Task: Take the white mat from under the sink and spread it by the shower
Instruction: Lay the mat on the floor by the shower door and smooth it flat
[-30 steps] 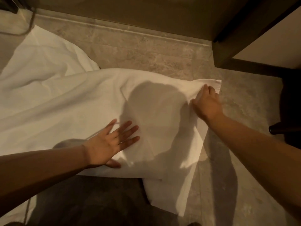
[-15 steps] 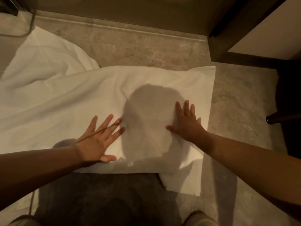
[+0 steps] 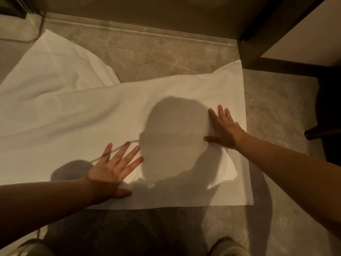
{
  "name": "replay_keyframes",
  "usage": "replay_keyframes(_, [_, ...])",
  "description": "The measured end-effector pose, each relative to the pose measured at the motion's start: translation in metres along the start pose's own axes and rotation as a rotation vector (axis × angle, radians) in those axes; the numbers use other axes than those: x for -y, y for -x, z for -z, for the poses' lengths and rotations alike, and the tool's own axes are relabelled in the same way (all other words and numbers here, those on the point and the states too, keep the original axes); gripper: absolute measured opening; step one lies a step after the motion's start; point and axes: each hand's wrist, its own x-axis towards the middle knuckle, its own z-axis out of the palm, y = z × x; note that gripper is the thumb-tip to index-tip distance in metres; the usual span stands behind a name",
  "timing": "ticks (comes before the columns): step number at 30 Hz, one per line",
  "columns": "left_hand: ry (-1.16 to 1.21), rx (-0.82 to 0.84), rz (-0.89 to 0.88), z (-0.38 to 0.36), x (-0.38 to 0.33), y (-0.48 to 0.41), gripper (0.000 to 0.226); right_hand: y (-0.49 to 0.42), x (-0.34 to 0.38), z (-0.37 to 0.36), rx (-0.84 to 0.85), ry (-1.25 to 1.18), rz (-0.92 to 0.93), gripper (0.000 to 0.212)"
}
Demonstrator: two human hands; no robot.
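The white mat (image 3: 77,119) lies spread on the stone floor, reaching from the far left to the right of centre. Its right part is flat; its left part is still rumpled and folds up toward the back left. My left hand (image 3: 112,169) rests flat on the mat near its front edge, fingers apart. My right hand (image 3: 224,128) lies flat on the mat close to its right edge, fingers apart. My own shadow falls on the mat between the two hands.
Grey stone floor (image 3: 276,111) shows to the right and behind the mat. A dark wooden frame (image 3: 258,34) stands at the back right. A dark furniture leg (image 3: 321,133) sticks in at the right edge. My knees (image 3: 228,246) show at the bottom.
My right hand let go of the mat's far right corner and came down flat on it. The lower right flap has been smoothed out flat. My left hand slid slightly left.
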Motion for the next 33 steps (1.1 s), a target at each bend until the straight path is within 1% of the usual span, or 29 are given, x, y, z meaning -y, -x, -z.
replay_keyframes(1, [-0.022, -0.045, -0.028, 0.008, 0.002, -0.001, 0.105, 0.001, 0.003, 0.001, -0.041, -0.012, 0.011, 0.107])
replay_keyframes(4, [-0.028, -0.258, -0.06, 0.036, 0.022, -0.017, 0.085, 0.0, 0.023, 0.004, -0.242, -0.044, 0.104, 0.107])
replay_keyframes(5, [-0.023, -0.317, -0.031, 0.047, 0.034, -0.028, 0.082, -0.004, 0.032, 0.006, -0.269, -0.019, 0.137, 0.108])
replay_keyframes(6, [-0.001, -0.356, 0.034, 0.059, 0.046, -0.04, 0.08, -0.009, 0.042, 0.007, -0.264, 0.008, 0.159, 0.11])
replay_keyframes(8, [0.105, -0.403, 0.208, 0.078, 0.072, -0.059, 0.079, -0.019, 0.058, 0.007, -0.197, 0.028, 0.171, 0.11])
replay_keyframes(10, [0.193, -0.386, 0.377, 0.084, 0.098, -0.071, 0.077, -0.026, 0.066, 0.004, -0.115, 0.026, 0.175, 0.11])
replay_keyframes(12, [0.249, -0.311, 0.448, 0.083, 0.117, -0.078, 0.074, -0.029, 0.068, 0.0, -0.046, 0.077, 0.179, 0.112])
replay_keyframes(14, [0.304, -0.252, 0.425, 0.08, 0.124, -0.079, 0.073, -0.029, 0.065, -0.004, -0.02, 0.115, 0.174, 0.113])
replay_keyframes(18, [0.37, -0.228, 0.376, 0.075, 0.126, -0.076, 0.07, -0.025, 0.06, -0.007, -0.001, 0.119, 0.168, 0.114])
replay_keyframes(23, [0.451, -0.133, 0.38, 0.08, 0.139, -0.081, 0.065, -0.017, 0.062, -0.011, 0.021, 0.126, 0.147, 0.113])
replay_keyframes(26, [0.458, -0.089, 0.379, 0.082, 0.146, -0.084, 0.061, -0.01, 0.061, -0.013, 0.024, 0.153, 0.14, 0.113])
replay_keyframes(29, [0.475, -0.066, 0.383, 0.082, 0.155, -0.087, 0.059, -0.002, 0.057, -0.018, 0.025, 0.184, 0.132, 0.112])
replay_keyframes(33, [0.498, -0.08, 0.414, 0.081, 0.166, -0.091, 0.061, 0.007, 0.052, -0.024, 0.027, 0.23, 0.114, 0.112])
